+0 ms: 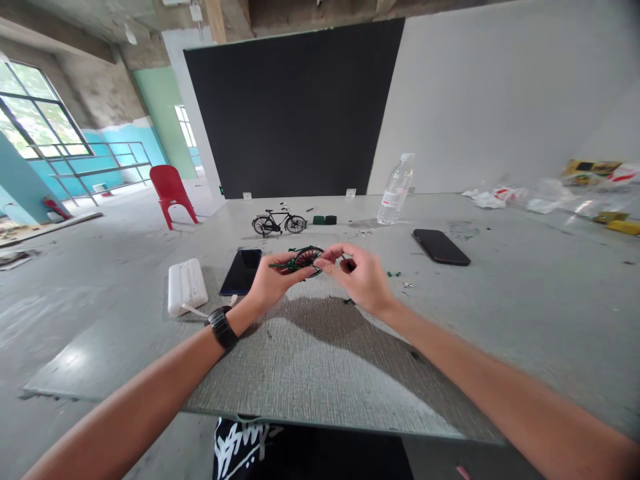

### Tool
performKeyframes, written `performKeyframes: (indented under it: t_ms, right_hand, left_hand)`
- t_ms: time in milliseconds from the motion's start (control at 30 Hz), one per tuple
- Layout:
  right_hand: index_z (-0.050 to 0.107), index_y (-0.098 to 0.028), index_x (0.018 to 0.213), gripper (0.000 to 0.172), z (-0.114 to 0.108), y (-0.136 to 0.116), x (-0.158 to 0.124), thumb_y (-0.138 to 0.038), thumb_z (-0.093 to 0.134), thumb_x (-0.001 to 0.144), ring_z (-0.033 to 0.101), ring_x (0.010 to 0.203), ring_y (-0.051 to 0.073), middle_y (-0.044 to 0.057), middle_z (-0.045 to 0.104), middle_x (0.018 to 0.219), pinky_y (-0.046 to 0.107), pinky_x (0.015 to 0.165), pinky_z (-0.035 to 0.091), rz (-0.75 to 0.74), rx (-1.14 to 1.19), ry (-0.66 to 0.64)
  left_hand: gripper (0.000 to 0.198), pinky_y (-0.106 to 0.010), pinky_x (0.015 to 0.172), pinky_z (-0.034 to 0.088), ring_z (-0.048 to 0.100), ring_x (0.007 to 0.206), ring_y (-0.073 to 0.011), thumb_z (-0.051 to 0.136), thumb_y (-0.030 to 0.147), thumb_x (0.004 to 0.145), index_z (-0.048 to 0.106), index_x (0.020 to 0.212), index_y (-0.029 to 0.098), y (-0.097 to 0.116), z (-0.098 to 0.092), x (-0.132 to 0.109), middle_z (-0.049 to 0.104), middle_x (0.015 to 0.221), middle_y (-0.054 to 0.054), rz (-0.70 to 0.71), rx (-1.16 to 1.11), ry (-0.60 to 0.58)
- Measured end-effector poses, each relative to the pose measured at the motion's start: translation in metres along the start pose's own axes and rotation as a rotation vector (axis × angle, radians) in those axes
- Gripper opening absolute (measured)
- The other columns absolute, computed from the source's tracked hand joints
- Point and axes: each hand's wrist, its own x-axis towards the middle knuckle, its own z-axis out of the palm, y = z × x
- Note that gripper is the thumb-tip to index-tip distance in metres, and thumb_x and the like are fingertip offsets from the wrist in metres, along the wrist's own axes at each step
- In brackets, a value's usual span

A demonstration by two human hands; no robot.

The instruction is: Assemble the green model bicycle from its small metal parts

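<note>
My left hand [274, 277] is closed around a green model bicycle [306, 257], with its dark spoked wheel showing between my hands. At the wheel's right side, the thumb and fingertips of my right hand [361, 277] are pinched together. A thin dark piece shows by the right fingers, too small to name. Beyond my hands, a finished-looking black model bicycle [279, 221] stands upright on the table. Two small dark green blocks [325, 220] sit beside it. Tiny green parts [394, 274] and small metallic bits [407, 285] lie right of my right hand.
A white power bank [187, 287] with a cable and a dark phone [241, 272] lie left. Another black phone [441, 247] lies right, with a clear water bottle [396, 189] behind. Plastic bags [500, 196] are at the far right. The grey table [320, 373] ends near my body.
</note>
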Motion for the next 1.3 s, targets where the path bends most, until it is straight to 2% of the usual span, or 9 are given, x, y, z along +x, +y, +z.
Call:
performKeyframes:
  t_ms: [167,333,500,667,833,1067,1300]
  right_hand:
    - [0.070,-0.020,0.087,0.021,0.007,-0.005,-0.005,-0.041,0.072,0.086,0.051,0.060,0.012,0.002,0.070,0.078,0.030,0.057,0.039,0.043,-0.021,0.065]
    - [0.070,-0.020,0.086,0.018,0.010,-0.004,-0.007,-0.039,0.071,0.087,0.054,0.063,0.013,0.002,0.070,0.078,0.030,0.057,0.040,0.040,-0.013,0.071]
    - [0.067,-0.020,0.084,0.016,0.011,-0.006,-0.007,-0.036,0.070,0.086,0.053,0.063,0.012,0.001,0.068,0.079,0.029,0.057,0.040,0.054,0.006,0.056]
    - [0.067,-0.019,0.083,0.017,0.011,-0.008,-0.007,-0.036,0.069,0.086,0.050,0.061,0.011,0.001,0.066,0.078,0.028,0.057,0.040,0.082,0.035,0.043]
    - [0.066,-0.019,0.082,0.017,0.011,-0.007,-0.008,-0.035,0.069,0.086,0.051,0.062,0.011,0.002,0.065,0.077,0.028,0.055,0.040,0.063,0.045,0.059]
    - [0.066,-0.020,0.085,0.017,0.010,-0.005,-0.009,-0.036,0.069,0.086,0.049,0.060,0.011,0.002,0.063,0.076,0.028,0.052,0.037,-0.003,0.015,0.051]
    - [0.066,-0.019,0.083,0.019,0.014,-0.007,-0.008,-0.037,0.071,0.084,0.046,0.058,0.010,0.001,0.062,0.075,0.027,0.052,0.037,0.093,0.108,0.091]
  left_hand:
    - [0.026,-0.034,0.078,0.058,0.072,0.084,-0.0200,0.081,0.030,0.077,0.077,0.099,0.017,0.002,0.001,-0.003,0.079,0.096,-0.006,0.090,0.089,-0.017]
    - [0.023,-0.032,0.075,0.057,0.070,0.086,-0.0196,0.079,0.031,0.081,0.076,0.100,0.018,0.001,-0.001,-0.005,0.077,0.097,-0.006,0.161,0.191,-0.026]
    - [0.032,-0.029,0.073,0.056,0.070,0.095,-0.0197,0.076,0.032,0.085,0.072,0.115,0.022,0.003,-0.001,-0.007,0.075,0.108,-0.006,0.219,0.273,-0.028]
    - [0.033,-0.024,0.066,0.055,0.069,0.097,-0.0191,0.079,0.029,0.081,0.067,0.111,0.021,0.008,-0.001,-0.008,0.074,0.102,-0.006,0.214,0.272,0.001]
    - [0.031,-0.029,0.076,0.057,0.068,0.099,-0.0201,0.077,0.031,0.084,0.069,0.112,0.021,0.007,-0.002,-0.007,0.074,0.107,-0.007,0.224,0.238,-0.041]
    - [0.027,-0.031,0.075,0.058,0.069,0.091,-0.0201,0.076,0.031,0.084,0.073,0.107,0.019,0.004,-0.001,-0.006,0.075,0.100,-0.007,0.190,0.201,-0.040]
    - [0.030,-0.029,0.071,0.057,0.070,0.089,-0.0195,0.077,0.033,0.083,0.071,0.108,0.018,0.006,0.001,-0.006,0.075,0.102,-0.008,0.195,0.217,-0.003]
